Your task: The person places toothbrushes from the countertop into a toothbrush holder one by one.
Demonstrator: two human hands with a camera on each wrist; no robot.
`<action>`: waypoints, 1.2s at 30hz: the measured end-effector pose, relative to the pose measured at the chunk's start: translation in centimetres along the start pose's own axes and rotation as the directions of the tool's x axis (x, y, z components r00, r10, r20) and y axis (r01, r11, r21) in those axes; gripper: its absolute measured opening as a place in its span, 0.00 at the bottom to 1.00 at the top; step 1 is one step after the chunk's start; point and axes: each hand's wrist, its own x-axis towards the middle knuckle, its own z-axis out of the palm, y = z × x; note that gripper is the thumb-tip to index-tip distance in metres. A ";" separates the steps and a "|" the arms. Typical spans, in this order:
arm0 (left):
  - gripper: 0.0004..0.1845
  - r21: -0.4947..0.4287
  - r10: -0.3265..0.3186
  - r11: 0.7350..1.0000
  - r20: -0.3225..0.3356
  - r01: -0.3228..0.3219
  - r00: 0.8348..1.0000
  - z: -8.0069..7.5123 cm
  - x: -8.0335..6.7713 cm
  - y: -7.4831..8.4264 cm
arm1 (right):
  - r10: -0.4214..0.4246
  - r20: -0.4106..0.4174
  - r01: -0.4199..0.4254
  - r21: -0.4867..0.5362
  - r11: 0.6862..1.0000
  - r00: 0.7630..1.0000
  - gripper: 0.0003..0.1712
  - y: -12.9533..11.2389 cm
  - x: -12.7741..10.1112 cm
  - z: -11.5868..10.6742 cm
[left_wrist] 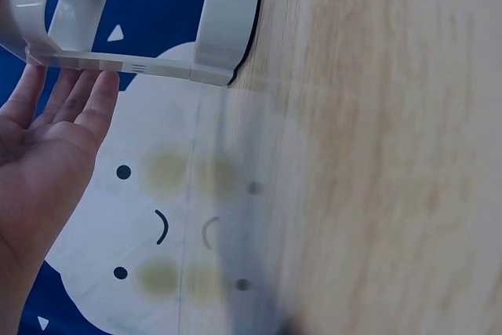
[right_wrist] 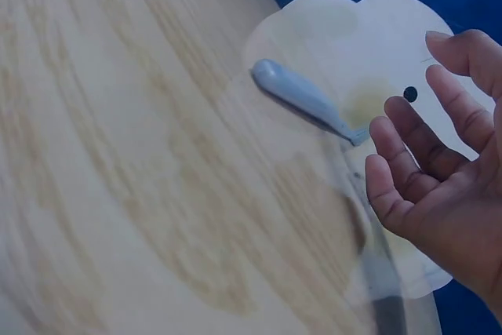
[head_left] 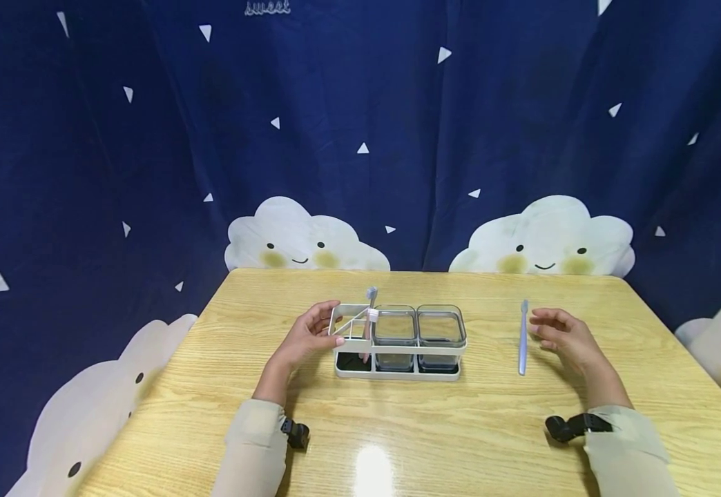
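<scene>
Fingers of the left hand (head_left: 306, 338) lie straight and relaxed against the left end of the rack (head_left: 398, 339), touching its white frame without curling round it; the left wrist view shows the fingertips (left_wrist: 78, 92) just under the frame's edge, palm facing it. The rack stands upright near the middle of the table (head_left: 398, 428), its long side facing the person. Its left compartment holds a toothbrush (head_left: 370, 314) standing nearly upright, head up, clear of the hand. To the right of that sit two clear cups (head_left: 418, 328), side by side in the rack's middle and right compartments.

Farther right, well apart from the rack, a second brush (head_left: 523, 338) lies flat on the wood, pointing away from the person. The right hand (head_left: 568, 338) hovers just beside it on its right, fingers loosely spread and slightly bent, holding nothing. Whether any fingertip touches the brush cannot be told from the head view; the right wrist view shows the fingers (right_wrist: 408, 170) open with a gap between them and the handle's rounded end. Both sleeves are pale, each wrist carrying a small black camera. Behind the table hangs a dark blue curtain (head_left: 360, 138) with white clouds.
</scene>
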 end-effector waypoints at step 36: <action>0.38 0.006 -0.010 1.000 -0.012 0.010 1.000 0.1 0.0 0.3 | 0.077 -0.047 -0.087 -0.285 0.955 0.996 0.36 1.9 0.9 -0.1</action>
